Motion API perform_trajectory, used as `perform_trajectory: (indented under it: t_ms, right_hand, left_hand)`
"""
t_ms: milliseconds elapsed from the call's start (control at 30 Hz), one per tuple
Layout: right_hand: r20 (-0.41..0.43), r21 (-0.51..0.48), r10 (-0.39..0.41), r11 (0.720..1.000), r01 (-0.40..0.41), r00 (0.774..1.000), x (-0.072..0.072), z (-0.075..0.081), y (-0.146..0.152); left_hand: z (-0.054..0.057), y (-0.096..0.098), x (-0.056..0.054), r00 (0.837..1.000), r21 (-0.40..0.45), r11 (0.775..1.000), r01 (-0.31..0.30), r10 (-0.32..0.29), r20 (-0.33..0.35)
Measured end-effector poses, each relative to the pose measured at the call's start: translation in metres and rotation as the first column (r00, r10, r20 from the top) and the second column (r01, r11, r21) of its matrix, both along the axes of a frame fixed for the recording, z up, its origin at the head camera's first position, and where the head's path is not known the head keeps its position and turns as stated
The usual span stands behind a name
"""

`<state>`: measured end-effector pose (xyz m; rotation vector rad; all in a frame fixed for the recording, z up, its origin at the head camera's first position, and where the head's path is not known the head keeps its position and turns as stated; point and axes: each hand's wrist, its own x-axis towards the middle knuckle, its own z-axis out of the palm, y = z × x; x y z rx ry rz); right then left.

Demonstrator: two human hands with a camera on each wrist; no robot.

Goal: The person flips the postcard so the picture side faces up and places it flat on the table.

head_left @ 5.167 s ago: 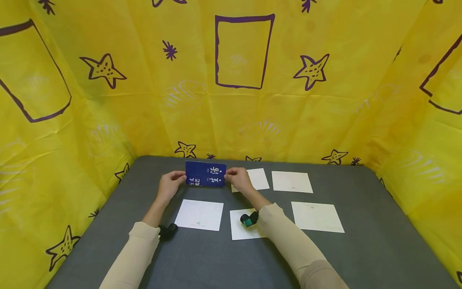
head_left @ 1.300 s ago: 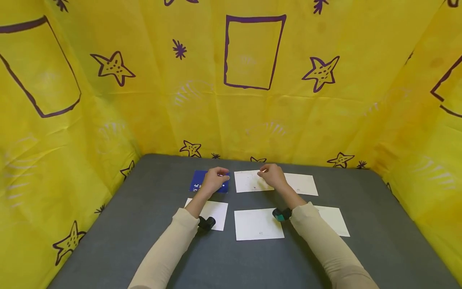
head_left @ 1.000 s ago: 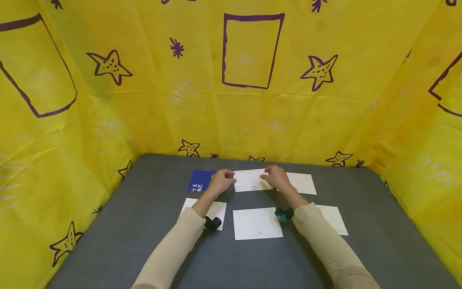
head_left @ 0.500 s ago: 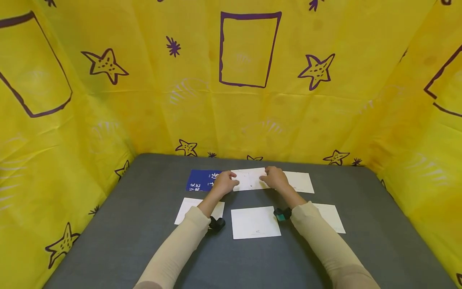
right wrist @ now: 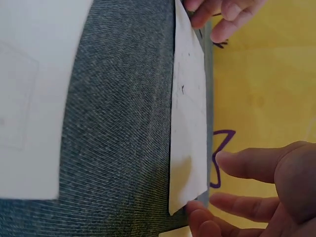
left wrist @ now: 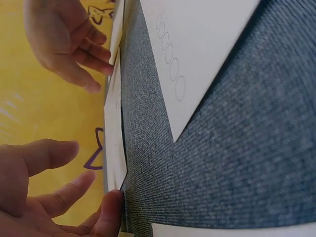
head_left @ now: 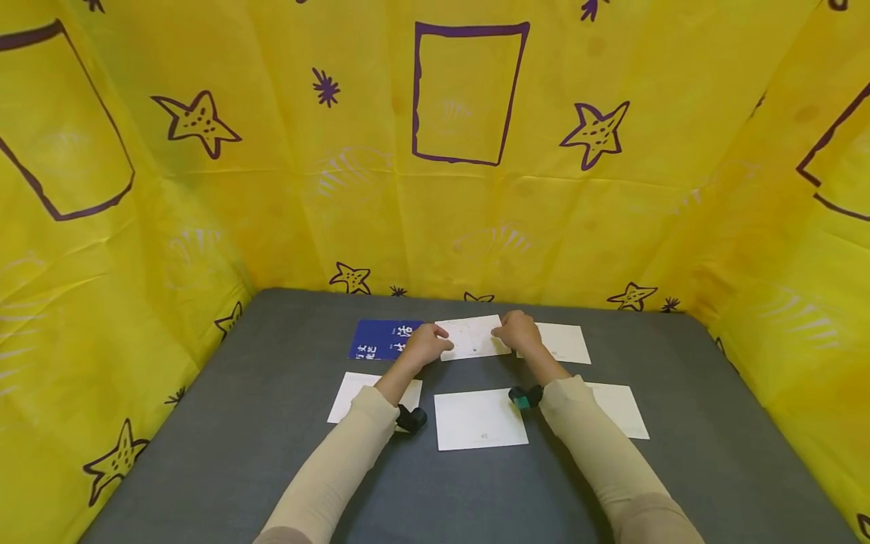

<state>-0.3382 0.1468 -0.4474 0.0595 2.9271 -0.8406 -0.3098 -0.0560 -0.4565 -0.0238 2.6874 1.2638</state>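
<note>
A white card [head_left: 470,338] lies in the middle of the back row, between the hands. My left hand [head_left: 424,345] is at its left end; in the left wrist view one fingertip [left wrist: 112,210] touches the card's corner, and the other fingers stand apart from it. At the right end is my right hand [head_left: 519,332]; in the right wrist view a fingertip [right wrist: 195,205] meets the card's edge while other fingers reach out clear of it. Left of the left hand lies a blue card [head_left: 381,340] with white characters, its right corner partly covered.
Another white card [head_left: 566,344] lies at the back right. The front row has white cards at left [head_left: 353,393], middle [head_left: 479,423] and right [head_left: 621,412], the outer two partly behind the forearms. A yellow patterned cloth [head_left: 469,219] surrounds the grey table [head_left: 217,453].
The blue card, earlier held up between both hands, lies at the back left. My left hand has moved right from it to the white card, and my right hand has come to that card's right end.
</note>
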Motion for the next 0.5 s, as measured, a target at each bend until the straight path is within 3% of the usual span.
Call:
perform_trajectory:
  t_ms: [267, 500]
  right_hand:
    - [-0.022, 0.012, -0.060, 0.998, 0.061, 0.998, -0.004, -0.009, 0.008]
    - [-0.042, -0.094, -0.059, 0.994, 0.055, 0.997, -0.003, -0.013, 0.012]
  left_hand:
    - [-0.002, -0.003, -0.001, 1.000, 0.054, 0.999, 0.000, -0.001, 0.013]
    - [-0.002, -0.004, 0.000, 1.000, 0.026, 1.000, -0.008, 0.008, -0.001]
